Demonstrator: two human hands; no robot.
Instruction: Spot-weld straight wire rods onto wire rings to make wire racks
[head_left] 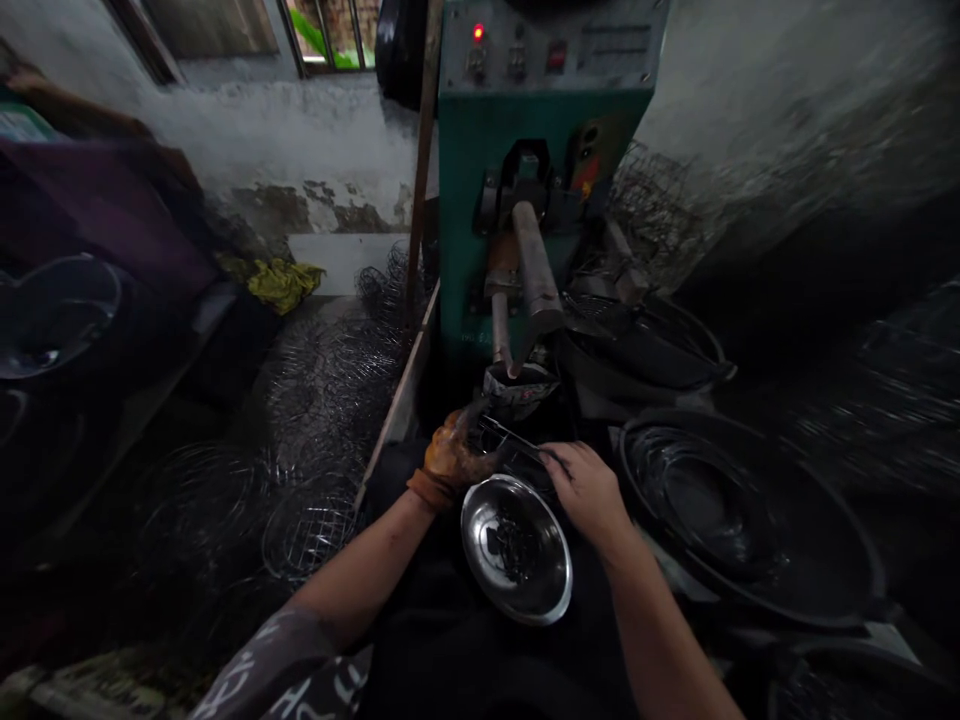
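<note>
My left hand (452,457), in a worn orange glove, grips one end of a wire frame piece (508,436) just below the welding arm (534,272) of a green machine (540,130). At the frame's other end my bare right hand (586,490) pinches it with fingers closed. Between my forearms sits a shiny steel bowl (517,548) holding small dark metal bits. A small round wire basket part (519,385) rests under the machine's electrode tip.
Stacks of round wire baskets (315,420) fill the left floor. Large dark tubs (750,520) with wire parts stand at the right. A wooden post (421,170) rises beside the machine. A yellow rag (283,282) lies by the wall. Another person's purple sleeve (90,200) shows far left.
</note>
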